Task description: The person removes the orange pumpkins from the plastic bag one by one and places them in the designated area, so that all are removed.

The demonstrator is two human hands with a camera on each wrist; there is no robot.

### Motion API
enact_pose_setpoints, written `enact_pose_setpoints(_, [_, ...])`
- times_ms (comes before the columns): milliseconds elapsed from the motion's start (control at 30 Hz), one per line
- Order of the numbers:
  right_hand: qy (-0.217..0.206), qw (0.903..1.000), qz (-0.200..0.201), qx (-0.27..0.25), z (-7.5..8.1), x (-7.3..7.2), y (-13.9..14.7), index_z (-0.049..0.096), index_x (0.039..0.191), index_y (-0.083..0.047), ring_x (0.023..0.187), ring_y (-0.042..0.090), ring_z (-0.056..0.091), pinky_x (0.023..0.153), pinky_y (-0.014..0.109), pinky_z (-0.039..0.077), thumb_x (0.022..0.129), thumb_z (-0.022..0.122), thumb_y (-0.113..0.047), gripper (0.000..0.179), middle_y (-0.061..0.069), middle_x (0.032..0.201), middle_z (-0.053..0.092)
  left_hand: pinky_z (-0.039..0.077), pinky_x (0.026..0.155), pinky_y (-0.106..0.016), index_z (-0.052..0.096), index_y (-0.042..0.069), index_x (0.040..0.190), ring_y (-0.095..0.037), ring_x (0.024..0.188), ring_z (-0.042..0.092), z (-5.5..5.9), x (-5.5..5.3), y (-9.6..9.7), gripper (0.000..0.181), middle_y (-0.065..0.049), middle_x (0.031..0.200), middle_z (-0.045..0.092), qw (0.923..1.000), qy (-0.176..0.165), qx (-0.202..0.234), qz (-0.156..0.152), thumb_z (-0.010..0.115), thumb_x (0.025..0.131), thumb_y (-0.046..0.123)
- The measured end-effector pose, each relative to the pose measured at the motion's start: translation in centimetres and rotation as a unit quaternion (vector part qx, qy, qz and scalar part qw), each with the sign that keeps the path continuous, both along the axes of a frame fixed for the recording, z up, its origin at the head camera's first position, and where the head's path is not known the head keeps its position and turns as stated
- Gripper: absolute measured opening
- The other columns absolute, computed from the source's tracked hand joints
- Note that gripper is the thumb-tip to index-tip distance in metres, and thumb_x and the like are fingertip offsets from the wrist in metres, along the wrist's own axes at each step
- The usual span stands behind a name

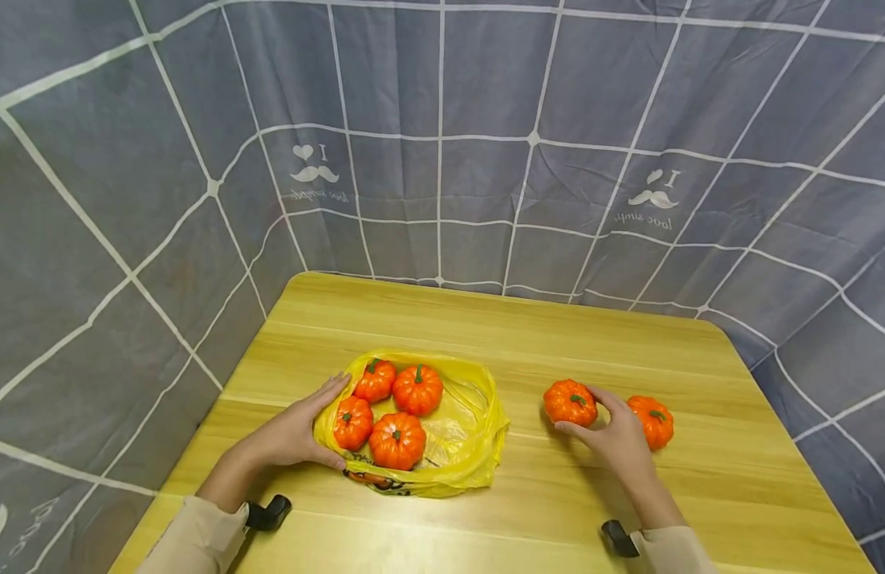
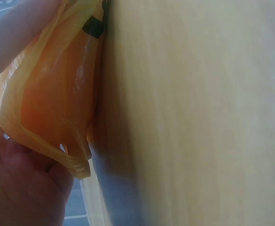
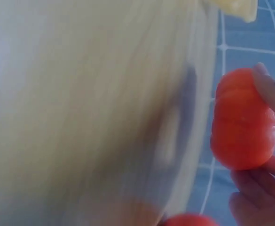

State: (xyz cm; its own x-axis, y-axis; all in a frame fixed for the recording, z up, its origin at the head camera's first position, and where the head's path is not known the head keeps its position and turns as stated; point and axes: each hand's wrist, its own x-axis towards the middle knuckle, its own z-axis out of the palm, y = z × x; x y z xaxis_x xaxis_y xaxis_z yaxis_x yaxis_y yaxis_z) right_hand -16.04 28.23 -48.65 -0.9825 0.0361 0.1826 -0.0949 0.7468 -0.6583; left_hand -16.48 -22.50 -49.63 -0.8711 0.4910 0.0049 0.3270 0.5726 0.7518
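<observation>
In the head view a yellow plastic bag (image 1: 462,458) lies with its mouth spread wide on the left of the table. Several small orange pumpkins with green stems, such as the front one (image 1: 398,441), sit inside. My left hand (image 1: 292,434) holds the bag's left side between thumb and fingers; the left wrist view shows the thin plastic (image 2: 57,94) stretched over an orange pumpkin. To the right, my right hand (image 1: 622,442) grips another pumpkin (image 1: 569,402) between thumb and fingers. The right wrist view has this pumpkin (image 3: 244,120) raised above the tabletop.
One more pumpkin (image 1: 653,422) rests on the table just right of my right hand. The wood-grain table (image 1: 428,319) ends at a grey curtain (image 1: 485,183) with white grid lines, which hangs behind and at both sides.
</observation>
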Motion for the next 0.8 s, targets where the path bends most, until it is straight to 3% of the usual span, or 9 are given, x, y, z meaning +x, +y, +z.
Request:
enact_pose_setpoints(267, [0.015,0.9981,0.000,0.059,-0.7,0.6,2.5,0.056,0.135,0.009,0.116,0.048,0.056,0.093,0.063,0.047,0.076,0.087,-0.044,0.085,0.031,0.129,0.059,0.015,0.116,-0.059,0.017,0.006,0.162,-0.039,0.150,0.011,0.0,0.0,0.1,0.132,-0.016,0.166,0.012,1.0000,-0.003,-0.002,0.000,0.096,0.062,0.043])
enact_pose_setpoints(533, [0.046,0.9895,0.015,0.137,-1.1,0.6,3.0,0.053,0.136,0.013,0.118,0.054,0.053,0.094,0.067,0.044,0.077,0.088,-0.036,0.085,0.034,0.132,0.054,0.015,0.114,-0.064,0.018,0.005,0.161,-0.045,0.149,0.012,0.0,0.0,0.1,0.129,-0.020,0.165,0.014,0.9999,0.012,-0.005,-0.003,0.094,0.064,0.045])
enact_pose_setpoints(800, [0.069,0.9779,0.018,0.197,-1.2,0.3,3.7,0.055,0.132,0.016,0.131,0.054,0.041,0.099,0.070,0.038,0.081,0.084,-0.043,0.083,0.035,0.139,0.049,0.016,0.115,-0.062,0.018,0.006,0.162,-0.043,0.149,0.012,-0.1,-0.1,0.0,0.131,-0.020,0.165,0.012,0.9999,0.009,-0.005,0.000,0.095,0.063,0.043])
